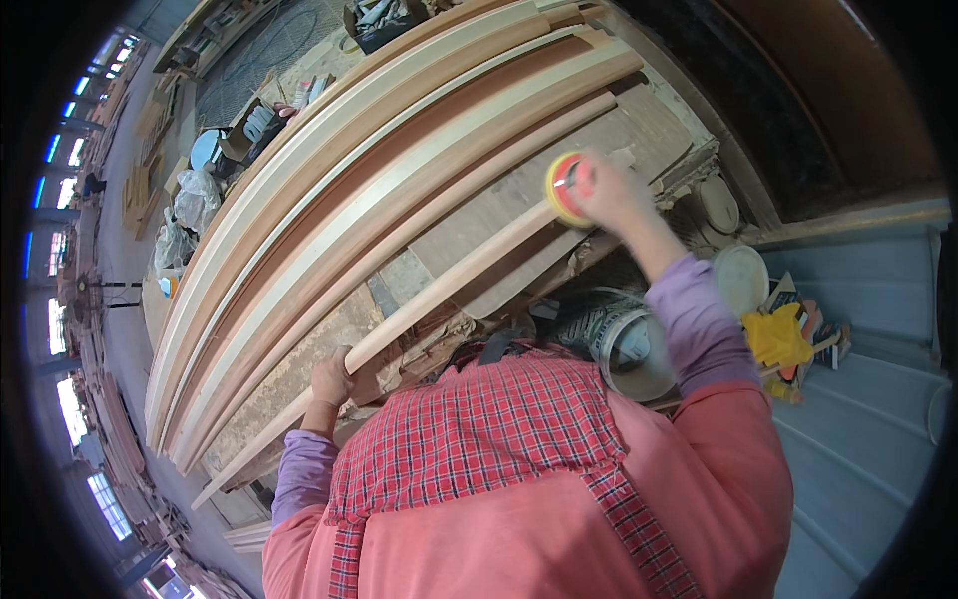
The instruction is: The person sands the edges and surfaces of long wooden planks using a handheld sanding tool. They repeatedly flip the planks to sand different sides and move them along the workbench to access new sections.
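Observation:
A long pale wooden strip (pixel 441 288) lies slantwise along the near side of the workbench (pixel 329 329). My left hand (pixel 331 376) is wrapped around it, left of its middle. At the strip's far right end, my right hand (pixel 599 187) grips a round red and yellow sanding pad (pixel 566 189). The pad is tilted and meets the strip there; its working face is hidden and the hand is slightly blurred. Beyond the strip rest several long wooden mouldings (pixel 419 135), side by side, some pale and some reddish. The nearest one is a narrow rounded rod (pixel 479 180).
Plastic bags (pixel 196 201), boxes and gloves (pixel 259 123) stand along the far bench edge. Close to my right side are a clear plastic bucket (pixel 636 352), a white lid (pixel 739 278) and a yellow cloth (pixel 777 335). A dark panel (pixel 808 97) rises at the upper right.

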### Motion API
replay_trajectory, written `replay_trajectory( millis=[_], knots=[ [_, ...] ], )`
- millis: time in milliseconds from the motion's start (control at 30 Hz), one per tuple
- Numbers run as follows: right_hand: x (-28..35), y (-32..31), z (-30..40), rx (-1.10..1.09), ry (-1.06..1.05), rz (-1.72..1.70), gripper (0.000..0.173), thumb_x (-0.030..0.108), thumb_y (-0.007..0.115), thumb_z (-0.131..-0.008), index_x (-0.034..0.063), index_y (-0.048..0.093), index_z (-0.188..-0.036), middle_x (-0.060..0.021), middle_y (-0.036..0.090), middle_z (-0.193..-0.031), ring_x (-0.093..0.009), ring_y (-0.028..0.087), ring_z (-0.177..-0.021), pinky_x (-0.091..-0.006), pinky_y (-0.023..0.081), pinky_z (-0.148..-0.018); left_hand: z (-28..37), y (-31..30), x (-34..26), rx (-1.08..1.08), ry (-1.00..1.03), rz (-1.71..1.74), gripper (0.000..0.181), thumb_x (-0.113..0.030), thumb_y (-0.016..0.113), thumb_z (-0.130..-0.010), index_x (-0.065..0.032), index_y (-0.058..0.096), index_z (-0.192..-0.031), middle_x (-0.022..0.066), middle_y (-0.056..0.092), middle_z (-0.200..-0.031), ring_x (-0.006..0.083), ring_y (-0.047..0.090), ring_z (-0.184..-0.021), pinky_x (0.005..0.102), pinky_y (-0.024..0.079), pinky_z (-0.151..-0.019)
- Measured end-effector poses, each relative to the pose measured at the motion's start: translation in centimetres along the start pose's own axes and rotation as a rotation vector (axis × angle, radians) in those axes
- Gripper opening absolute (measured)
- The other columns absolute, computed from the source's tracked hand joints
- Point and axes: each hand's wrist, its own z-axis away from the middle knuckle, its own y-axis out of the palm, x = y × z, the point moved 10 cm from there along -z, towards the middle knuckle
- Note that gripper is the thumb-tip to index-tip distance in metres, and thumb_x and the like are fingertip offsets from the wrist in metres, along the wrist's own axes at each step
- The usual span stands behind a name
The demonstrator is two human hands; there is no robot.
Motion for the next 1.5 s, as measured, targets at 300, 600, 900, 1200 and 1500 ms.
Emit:
replay_trajectory(
  millis=[300, 600, 900, 1200, 1500],
  knots=[
    [-4.8, -3.2, -2.3, 0.000, 0.101, 0.162, 0.046, 0.033, 0.067, -0.076, 0.0131, 0.050, -0.115, -0.0251, 0.059, -0.104, -0.042, 0.058, -0.102, -0.0481, 0.048, -0.086, 0.6, 0.7, 0.1, -0.067, -0.007, -0.005, 0.037, -0.010, 0.062, -0.074, -0.0131, 0.059, -0.111, 0.0135, 0.064, -0.102, 0.0344, 0.063, -0.088, 0.0428, 0.051, -0.076],
    [-7.3, -4.7, -7.2, 0.056, 0.167, 0.275, 0.051, 0.034, 0.066, -0.075, 0.0162, 0.051, -0.121, -0.0221, 0.061, -0.109, -0.039, 0.060, -0.101, -0.0471, 0.049, -0.086, 1.0, 0.2, -0.3, -0.136, 0.020, -0.001, 0.041, -0.008, 0.064, -0.071, -0.0116, 0.058, -0.111, 0.0140, 0.063, -0.097, 0.0346, 0.062, -0.090, 0.0429, 0.051, -0.076],
    [-3.4, -1.9, -6.2, 0.051, 0.057, 0.086, 0.049, 0.033, 0.071, -0.073, 0.0114, 0.052, -0.113, -0.0241, 0.062, -0.102, -0.042, 0.060, -0.095, -0.0470, 0.049, -0.084, 1.0, 0.0, -0.8, -0.153, 0.009, 0.002, 0.039, -0.005, 0.062, -0.070, -0.0124, 0.058, -0.109, 0.0147, 0.064, -0.096, 0.0351, 0.062, -0.088, 0.0437, 0.049, -0.075],
    [6.6, 3.1, 5.0, 0.201, -0.120, 0.045, 0.036, 0.029, 0.066, -0.076, 0.0123, 0.054, -0.105, -0.0207, 0.060, -0.094, -0.041, 0.062, -0.089, -0.0495, 0.051, -0.077, 2.2, 0.1, -2.3, -0.265, -0.006, -0.049, 0.032, -0.014, 0.062, -0.074, -0.0076, 0.058, -0.105, 0.0111, 0.062, -0.095, 0.0311, 0.060, -0.088, 0.0412, 0.047, -0.075],
    [-6.1, -2.6, -1.3, 0.124, 0.176, 0.076, 0.051, 0.037, 0.071, -0.072, 0.0094, 0.051, -0.111, -0.0228, 0.063, -0.101, -0.040, 0.062, -0.095, -0.0474, 0.050, -0.081, 3.1, 0.6, -3.1, -0.261, -0.044, -0.130, 0.036, -0.010, 0.056, -0.077, -0.0105, 0.057, -0.113, 0.0095, 0.061, -0.095, 0.0294, 0.059, -0.087, 0.0390, 0.048, -0.075]
  ],
)
